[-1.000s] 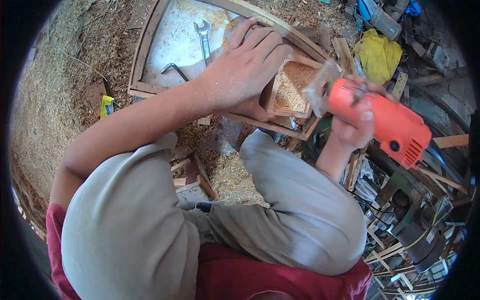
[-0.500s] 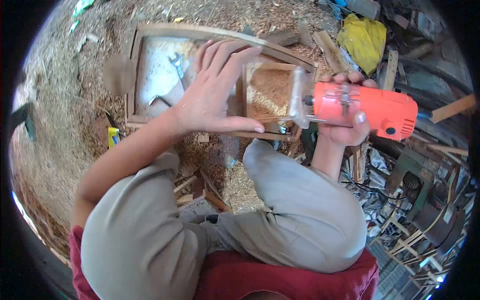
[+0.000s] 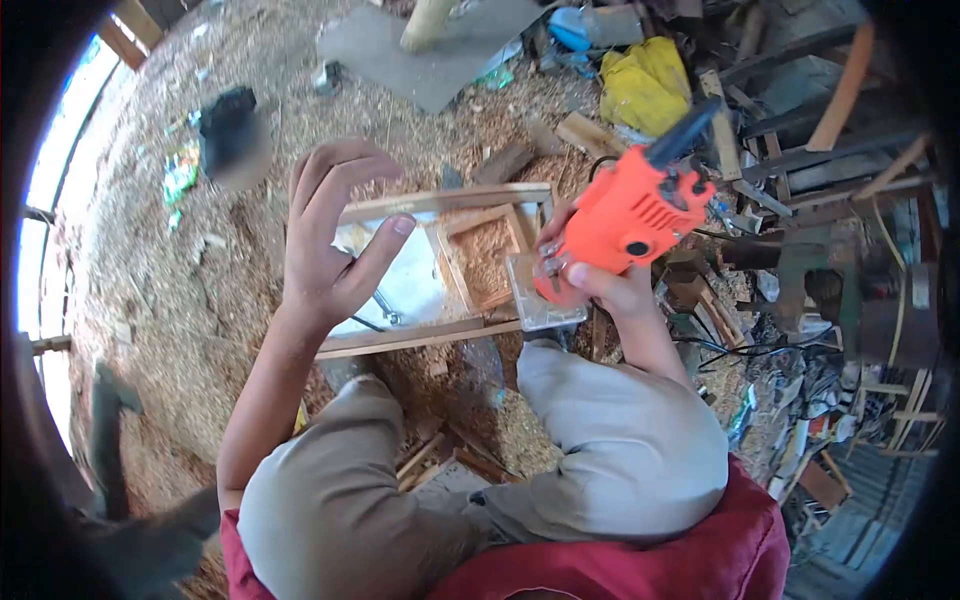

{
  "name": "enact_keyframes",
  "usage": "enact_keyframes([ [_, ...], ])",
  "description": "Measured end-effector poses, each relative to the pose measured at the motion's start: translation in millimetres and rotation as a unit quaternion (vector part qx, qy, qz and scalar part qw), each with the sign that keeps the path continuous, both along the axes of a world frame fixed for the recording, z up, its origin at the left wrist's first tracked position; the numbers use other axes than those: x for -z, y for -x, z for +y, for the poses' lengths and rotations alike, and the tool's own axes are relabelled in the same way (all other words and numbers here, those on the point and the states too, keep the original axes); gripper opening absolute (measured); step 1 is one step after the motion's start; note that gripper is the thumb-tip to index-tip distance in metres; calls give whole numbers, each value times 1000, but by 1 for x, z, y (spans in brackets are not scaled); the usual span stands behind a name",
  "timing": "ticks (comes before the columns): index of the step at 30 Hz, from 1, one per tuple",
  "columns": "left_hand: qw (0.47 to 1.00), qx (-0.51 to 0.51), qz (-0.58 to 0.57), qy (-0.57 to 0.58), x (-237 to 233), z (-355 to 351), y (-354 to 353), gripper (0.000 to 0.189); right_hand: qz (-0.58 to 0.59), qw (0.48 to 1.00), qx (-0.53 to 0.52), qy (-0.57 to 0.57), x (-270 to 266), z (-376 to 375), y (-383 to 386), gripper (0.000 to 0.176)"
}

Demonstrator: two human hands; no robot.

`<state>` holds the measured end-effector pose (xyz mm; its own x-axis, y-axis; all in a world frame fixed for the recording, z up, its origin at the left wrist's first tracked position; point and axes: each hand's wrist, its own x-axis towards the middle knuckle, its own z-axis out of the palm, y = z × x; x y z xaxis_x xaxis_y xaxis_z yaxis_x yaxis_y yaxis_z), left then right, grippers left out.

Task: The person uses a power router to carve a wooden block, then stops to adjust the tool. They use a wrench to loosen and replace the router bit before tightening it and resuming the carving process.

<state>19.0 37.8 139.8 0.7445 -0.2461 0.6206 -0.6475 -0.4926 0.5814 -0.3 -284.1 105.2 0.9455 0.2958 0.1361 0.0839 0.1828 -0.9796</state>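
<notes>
My right hand grips an orange electric trimmer, tilted with its clear square base down on the right end of a wooden frame. A small sawdust-filled compartment of the frame lies just left of the base. My left hand is raised above the frame's left part, fingers apart, holding nothing. My knees in grey trousers fill the lower middle of the view.
Sawdust and shavings cover the ground. A yellow cloth, wood offcuts and scrap metal pile up at the right. A grey sheet lies at the top. A black cable runs over the clutter at the right.
My left hand has lifted off the frame and opened in the air. The trimmer has tilted from lying sideways to base-down on the frame's right end. The view has swung.
</notes>
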Motion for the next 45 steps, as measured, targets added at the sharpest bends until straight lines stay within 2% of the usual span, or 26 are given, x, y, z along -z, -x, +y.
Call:
enact_keyframes([
  [2,999,38,29,-19,-37,5,6,37,-27,998,-3,64,-27,-4,8,65],
  [3,996,65,56,-16,-62,3,12,39,-62,997,-20,30,-34,-5,9,55],
  [6,984,138,86,-75,-134,-10,28,46,-96,993,-21,72,-78,-6,23,54],
  [7,986,153,66,-24,-148,-20,33,49,-120,985,-19,118,-95,-6,27,54],
  [10,941,164,241,173,-200,-60,64,46,-146,970,-31,193,-140,-3,42,54],
  [13,980,108,159,59,-215,-79,79,42,-172,964,-49,195,-178,4,60,55],
  [16,979,63,102,162,-236,-95,113,39,-186,959,-57,204,-218,4,90,53],
  [19,965,74,127,218,-250,-101,132,32,-249,943,-27,220,-228,6,99,55],
  [20,960,78,134,233,-253,-102,136,31,-215,950,-20,226,-231,8,105,57],
  [22,962,89,128,226,-255,-102,138,28,-153,960,-15,235,-237,12,112,61],
  [23,961,97,125,226,-255,-103,142,29,-189,960,-8,208,-231,14,112,65],
  [25,969,105,107,196,-254,-100,149,27,-181,964,-11,192,-227,16,117,66],
  [27,981,68,82,163,-248,-98,147,31,-284,948,10,147,-207,22,112,64],
  [30,983,43,68,164,-217,-96,133,34,-162,968,-7,191,-195,19,121,73],
  [32,989,24,45,136,-211,-95,131,35,-150,965,0,214,-194,22,122,67],
  [34,981,21,95,170,-208,-98,129,37,-138,969,-1,204,-191,27,119,65],
  [36,975,25,121,186,-211,-96,124,38,-175,963,28,203,-185,32,112,62],
  [37,986,13,87,143,-215,-93,124,39,-196,960,43,196,-183,34,108,61],
  [38,975,53,84,198,-210,-90,116,41,-220,955,59,189,-184,35,104,60],
  [40,941,133,77,301,-185,-84,88,45,-195,961,68,184,-199,34,99,63],
  [41,949,120,74,283,-175,-78,78,50,-202,959,88,179,-204,33,95,62],
  [43,954,44,199,219,-131,-68,39,55,-217,949,156,165,-215,32,93,58],
  [45,948,-9,291,126,-79,-68,20,64,-191,954,170,155,-225,26,94,57],
])
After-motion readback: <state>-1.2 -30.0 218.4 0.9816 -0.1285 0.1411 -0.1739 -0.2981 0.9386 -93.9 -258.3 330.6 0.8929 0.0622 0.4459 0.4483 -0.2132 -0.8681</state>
